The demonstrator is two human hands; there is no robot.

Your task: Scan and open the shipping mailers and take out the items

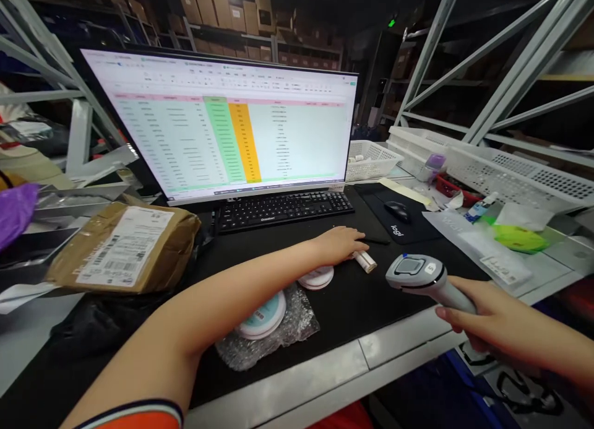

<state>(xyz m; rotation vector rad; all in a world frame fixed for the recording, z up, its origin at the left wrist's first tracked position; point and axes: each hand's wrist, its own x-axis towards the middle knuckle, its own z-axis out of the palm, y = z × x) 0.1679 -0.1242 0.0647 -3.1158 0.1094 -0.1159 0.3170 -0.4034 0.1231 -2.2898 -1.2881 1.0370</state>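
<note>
The right hand (471,311) grips a grey, pistol-shaped plastic scanner (420,274). At the scanner's 9 o'clock, a small, white, oblong package (365,262) meets the left hand (338,244); whether gripped, I cannot tell.

Through my remote link I see a grey bench (320,379) spread with a black mat (352,311). On the mat I make out a keyboard (288,210), a mouse pad (378,209), bubble wrap (297,327), a round white container (320,278) and a small pale pack (365,262); a clear plastic bag (468,240) overlaps its right side.
</note>
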